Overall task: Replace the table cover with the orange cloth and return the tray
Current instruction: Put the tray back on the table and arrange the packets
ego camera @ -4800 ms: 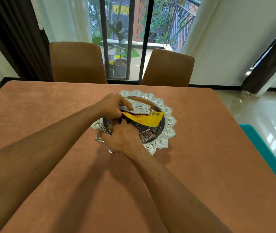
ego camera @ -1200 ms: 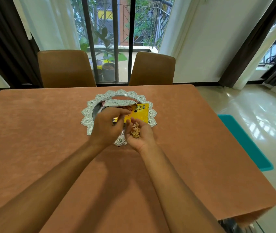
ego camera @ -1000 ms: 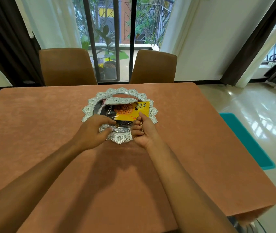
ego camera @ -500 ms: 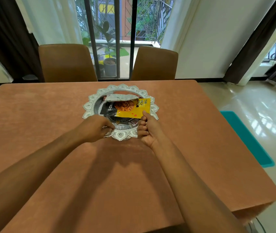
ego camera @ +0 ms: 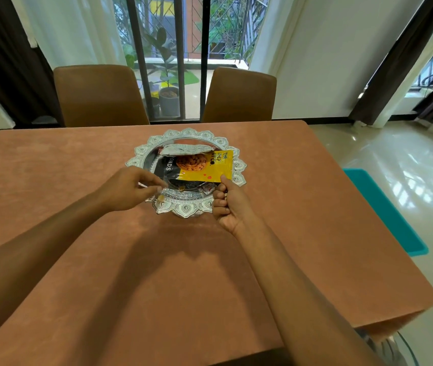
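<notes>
Lifting the tray [ego camera: 183, 207]? Looks like stiff metal with loose packets [ego camera: 202, 165], so you'd grip opposite rims and keep it level. Your left hand [ego camera: 128, 191] is pinched, right hand [ego camera: 228, 207] fisted; can't tell what's inside.

Both arms are extended forward from the bottom edge. The left forearm [ego camera: 38, 247] is angled in from lower left. The left hand [ego camera: 130, 188] is held palm down at frame centre, with fingertips [ego camera: 158, 186] loosely bunched and blurred, so a pinch can't be confirmed. The right forearm [ego camera: 297, 286] is angled in from lower right. The right hand [ego camera: 227, 204] is fisted, curled fingers [ego camera: 218, 204] turned left, thumb [ego camera: 223, 180] raised.
</notes>
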Tool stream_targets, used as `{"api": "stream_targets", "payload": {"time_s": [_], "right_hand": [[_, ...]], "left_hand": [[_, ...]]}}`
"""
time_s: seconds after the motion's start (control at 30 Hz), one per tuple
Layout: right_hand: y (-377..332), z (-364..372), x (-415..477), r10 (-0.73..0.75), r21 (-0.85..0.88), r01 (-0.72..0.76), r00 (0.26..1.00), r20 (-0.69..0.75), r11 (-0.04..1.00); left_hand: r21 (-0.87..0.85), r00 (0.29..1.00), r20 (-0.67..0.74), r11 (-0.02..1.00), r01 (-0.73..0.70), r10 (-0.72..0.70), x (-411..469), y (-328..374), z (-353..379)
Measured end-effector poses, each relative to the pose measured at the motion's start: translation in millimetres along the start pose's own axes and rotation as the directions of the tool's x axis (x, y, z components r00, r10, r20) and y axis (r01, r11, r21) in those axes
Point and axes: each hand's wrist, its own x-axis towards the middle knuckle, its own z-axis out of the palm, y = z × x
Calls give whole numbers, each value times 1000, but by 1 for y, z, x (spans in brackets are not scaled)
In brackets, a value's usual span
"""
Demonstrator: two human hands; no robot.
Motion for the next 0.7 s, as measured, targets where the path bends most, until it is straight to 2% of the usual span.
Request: {"api": "stream_targets", "payload": {"time_s": [0.07, 0.23, 0.33, 0.6, 0.7], "right_hand": [[3, 1, 1, -10, -17, 10, 1000, -7, 1000], [8, 7, 1, -54, -107, 51, 998, -22, 993], [10, 9, 0, -76, -168, 71, 997, -24, 983], [14, 12, -1, -101, -185, 95, 994, -27, 978], [16, 16, -2, -79, -175, 75, 997, -17, 982]], "left_hand": [[71, 998, 61, 997, -9, 5, -1, -4, -2], [212, 993, 114, 975, -66, 42, 4, -2, 4], [219, 991, 125, 972, -80, 53, 6, 2, 4], [180, 1000, 1, 983, -21, 22, 3, 16, 11], [17, 991, -128, 999, -34, 36, 0, 37, 19]]}}
